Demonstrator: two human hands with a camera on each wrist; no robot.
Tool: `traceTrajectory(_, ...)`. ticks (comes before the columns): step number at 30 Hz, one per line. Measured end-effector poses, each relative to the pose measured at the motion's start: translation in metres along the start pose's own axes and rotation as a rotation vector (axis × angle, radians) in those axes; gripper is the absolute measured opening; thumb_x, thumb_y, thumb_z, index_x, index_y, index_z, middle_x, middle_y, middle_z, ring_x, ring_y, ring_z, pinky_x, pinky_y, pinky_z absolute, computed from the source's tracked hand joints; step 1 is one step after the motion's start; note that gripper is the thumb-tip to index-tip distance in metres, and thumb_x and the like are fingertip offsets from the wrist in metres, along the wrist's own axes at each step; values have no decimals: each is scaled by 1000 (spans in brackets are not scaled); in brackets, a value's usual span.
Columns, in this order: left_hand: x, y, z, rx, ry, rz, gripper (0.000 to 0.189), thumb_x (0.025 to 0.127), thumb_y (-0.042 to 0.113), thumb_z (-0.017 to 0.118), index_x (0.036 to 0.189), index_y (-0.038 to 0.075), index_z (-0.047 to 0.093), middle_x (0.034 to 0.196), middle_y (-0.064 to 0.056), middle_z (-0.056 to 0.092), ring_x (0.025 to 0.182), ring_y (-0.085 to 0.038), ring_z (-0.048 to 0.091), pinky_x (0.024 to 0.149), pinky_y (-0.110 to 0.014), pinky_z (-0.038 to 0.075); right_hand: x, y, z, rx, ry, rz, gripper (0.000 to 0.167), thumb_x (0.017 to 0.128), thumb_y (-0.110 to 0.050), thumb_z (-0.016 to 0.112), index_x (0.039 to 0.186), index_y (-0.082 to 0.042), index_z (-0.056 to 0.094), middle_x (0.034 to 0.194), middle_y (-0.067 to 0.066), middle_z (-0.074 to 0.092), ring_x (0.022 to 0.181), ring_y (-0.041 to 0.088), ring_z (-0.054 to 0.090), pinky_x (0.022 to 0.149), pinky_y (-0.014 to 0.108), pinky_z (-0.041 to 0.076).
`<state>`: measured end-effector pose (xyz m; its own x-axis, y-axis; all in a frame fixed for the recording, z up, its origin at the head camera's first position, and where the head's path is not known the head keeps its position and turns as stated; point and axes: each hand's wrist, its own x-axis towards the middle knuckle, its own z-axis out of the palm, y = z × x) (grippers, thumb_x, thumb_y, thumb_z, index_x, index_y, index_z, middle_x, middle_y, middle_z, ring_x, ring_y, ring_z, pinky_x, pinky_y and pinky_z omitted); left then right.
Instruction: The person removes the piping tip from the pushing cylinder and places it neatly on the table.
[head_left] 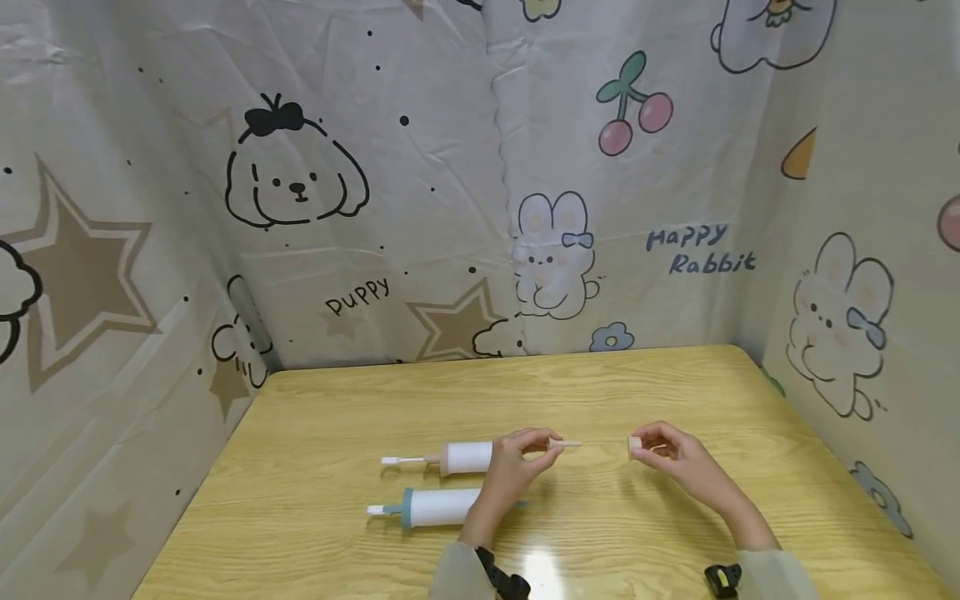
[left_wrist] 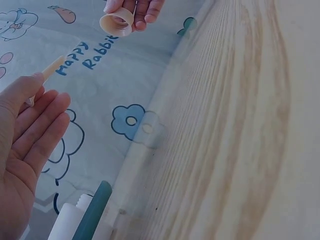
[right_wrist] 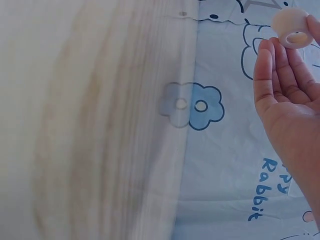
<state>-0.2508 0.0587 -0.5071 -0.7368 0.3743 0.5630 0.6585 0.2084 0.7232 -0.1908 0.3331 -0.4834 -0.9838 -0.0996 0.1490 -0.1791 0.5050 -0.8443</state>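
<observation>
While a patterned cloth [head_left: 435, 158] backs the wood-grain tabletop [head_left: 330, 408], a peach-collared white tube [head_left: 468, 457] and a teal-collared white tube [head_left: 442, 507] lie on it, toothbrush heads [head_left: 391, 461] jutting past their left ends. Above it, the left hand [head_left: 516, 468] and right hand [head_left: 681, 458] face each other, fingers narrowed in pinches: the left holds a slim peach stick [head_left: 570, 443], the right a smaller screw cap [right_wrist: 288, 22], apart from it.

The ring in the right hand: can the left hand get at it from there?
Probably yes: between the left hand and the ring nothing shows but open space and the stick that the left hand pinches. That stick may hinder a grip.
</observation>
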Motion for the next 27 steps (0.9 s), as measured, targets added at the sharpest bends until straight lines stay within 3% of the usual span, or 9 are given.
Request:
traceTrajectory(15, 0, -1, 4, -28, 12, -15, 9, 89, 15, 72, 96, 10, 75, 94, -10, 76, 83, -21, 73, 77, -25, 61, 7, 3, 3, -17, -2, 6, 28, 92, -24, 69, 110, -4, 61, 99, 7, 63, 86, 0, 57, 75, 20, 54)
traceTrajectory(21, -1, -1, 6, -52, 10, -25, 8, 89, 15, 72, 96, 11, 75, 94, -9, 76, 83, -24, 72, 78, -30, 62, 13, 3, 6, -101, 4, -10, 26, 90, -24, 71, 106, -5, 62, 92, 4, 62, 81, 0, 54, 73, 20, 52)
traceTrajectory(27, -1, 1, 6, -60, -8, -51, 8, 90, 17, 71, 96, 13, 75, 94, -7, 75, 84, -21, 72, 79, -27, 61, 18, 6, 7, -171, -34, -28, 25, 90, -22, 71, 104, -4, 61, 89, 3, 60, 79, 2, 52, 70, 21, 51)
